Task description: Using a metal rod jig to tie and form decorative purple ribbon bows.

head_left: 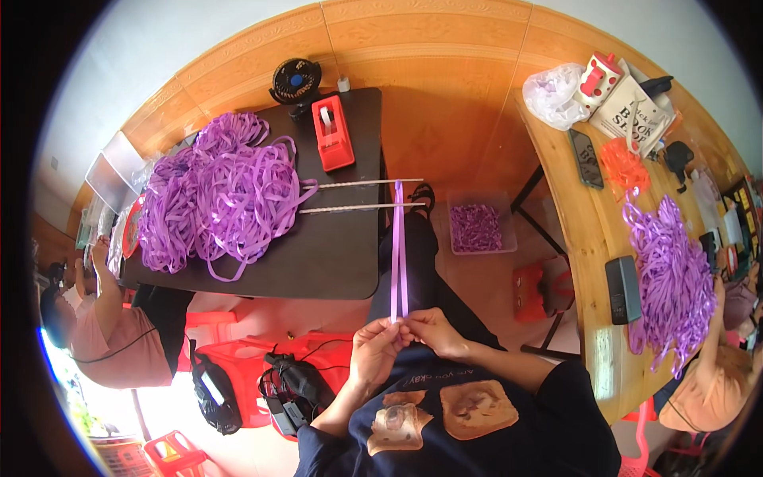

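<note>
A narrow purple ribbon (pixel 395 262) hangs in two strands from a thin metal rod (pixel 358 184) that juts out past the black table's right edge. A second rod (pixel 350 209) lies parallel and nearer me; the strands pass over or beside it. Both strands come down to my hands in front of my chest. My left hand (pixel 372 348) is closed in a pinch on the ribbon's lower part. Right beside it, my right hand (pixel 435 334) also pinches at the ribbon, fingertips touching the left hand's. The ribbon's ends are hidden by my fingers.
A tangled purple ribbon heap (pixel 230 199) covers much of the black table (pixel 318 266), near a red tape dispenser (pixel 331 135) and fan (pixel 297 82). A clear box (pixel 513 246) of purple pieces stands on the floor. Co-workers sit at left and at the wooden table (pixel 584 262).
</note>
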`<action>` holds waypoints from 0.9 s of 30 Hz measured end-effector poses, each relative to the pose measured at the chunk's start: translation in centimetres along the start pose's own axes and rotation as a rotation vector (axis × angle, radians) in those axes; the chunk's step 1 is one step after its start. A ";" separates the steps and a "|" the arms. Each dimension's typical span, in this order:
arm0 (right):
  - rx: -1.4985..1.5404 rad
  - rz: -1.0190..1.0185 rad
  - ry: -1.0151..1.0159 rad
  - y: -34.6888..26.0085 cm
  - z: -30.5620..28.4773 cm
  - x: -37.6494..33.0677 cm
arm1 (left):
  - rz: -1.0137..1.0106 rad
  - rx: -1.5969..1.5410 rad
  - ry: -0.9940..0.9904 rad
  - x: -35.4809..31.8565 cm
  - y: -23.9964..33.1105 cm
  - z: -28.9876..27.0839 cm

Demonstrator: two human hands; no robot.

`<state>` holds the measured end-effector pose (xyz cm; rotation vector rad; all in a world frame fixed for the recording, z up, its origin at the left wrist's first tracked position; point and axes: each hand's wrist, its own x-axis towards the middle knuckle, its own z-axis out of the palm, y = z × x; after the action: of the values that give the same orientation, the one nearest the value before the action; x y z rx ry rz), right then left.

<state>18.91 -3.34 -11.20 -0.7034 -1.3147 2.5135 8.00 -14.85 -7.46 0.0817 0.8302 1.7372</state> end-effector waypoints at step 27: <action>-0.394 -0.132 0.203 3.1 -0.4 1.1 | 1.126 1.749 0.358 2.3 -0.5 -0.6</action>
<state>18.26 -4.43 -14.22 -0.8883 -1.7334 2.0373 7.31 -13.07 -9.04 1.6706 2.6815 1.3129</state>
